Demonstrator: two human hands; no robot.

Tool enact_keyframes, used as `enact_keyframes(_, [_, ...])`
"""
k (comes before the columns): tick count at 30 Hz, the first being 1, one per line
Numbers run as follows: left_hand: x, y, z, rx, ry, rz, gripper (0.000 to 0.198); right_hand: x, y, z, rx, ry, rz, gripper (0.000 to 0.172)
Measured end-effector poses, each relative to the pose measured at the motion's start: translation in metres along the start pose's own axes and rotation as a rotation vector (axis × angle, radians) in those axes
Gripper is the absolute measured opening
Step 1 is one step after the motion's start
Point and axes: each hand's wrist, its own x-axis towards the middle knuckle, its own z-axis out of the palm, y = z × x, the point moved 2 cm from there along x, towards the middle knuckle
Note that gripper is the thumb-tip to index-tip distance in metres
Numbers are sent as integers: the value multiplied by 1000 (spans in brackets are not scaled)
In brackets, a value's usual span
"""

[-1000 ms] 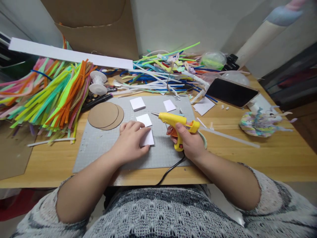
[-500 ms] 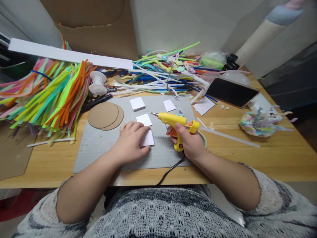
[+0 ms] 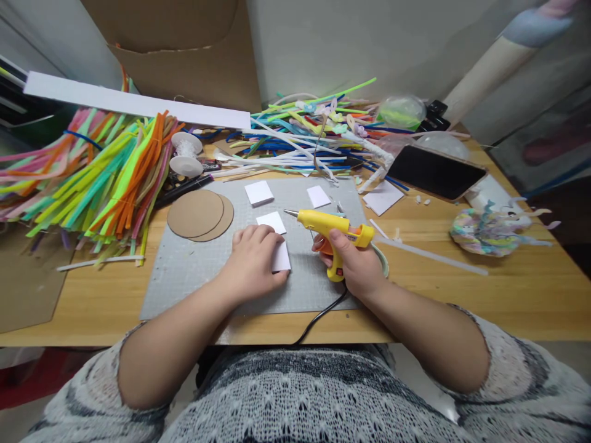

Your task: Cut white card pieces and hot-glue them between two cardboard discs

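Observation:
In my right hand is a yellow hot glue gun, its metal nozzle pointing left and a finger at the orange trigger. The gun hangs just above the grey cutting mat. My left hand is closed over a white square piece of board, the thumb at its near edge and the fingers partly covering it. Just beyond lies another white square. Farther back on the mat are a thicker white square and a small white piece.
Two overlapping cardboard discs lie at the mat's left. Bundled pipe cleaners fill the left, loose ones the back. A phone, a glue stick and a pastel craft piece sit right. The gun's black cord crosses the near edge.
The view has shifted slightly. My left hand has slid a little to the right over the white square. My right hand holds the glue gun in nearly the same place.

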Motion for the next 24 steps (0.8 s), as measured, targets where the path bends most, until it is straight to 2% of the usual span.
enact_keyframes(3, [-1,1,-6,-124,55,14,46,2,0,1,33,7,18,34])
enact_keyframes(6, [-2,0,-11,-293,74,62,53,5,0,2,162,0,47,28])
enact_keyframes(9, [-3,-3,-14,-388,71,124,53,7,-2,5,286,-69,170,21])
enact_keyframes(15, [-10,-11,-22,-418,87,121,52,5,-4,7,413,-133,458,14])
enact_keyframes(17, [-12,-12,-24,-402,94,103,52,6,-3,8,447,-127,506,13])
enact_keyframes(24, [-13,-16,-27,-423,78,59,52,9,-11,8,503,-78,642,27])
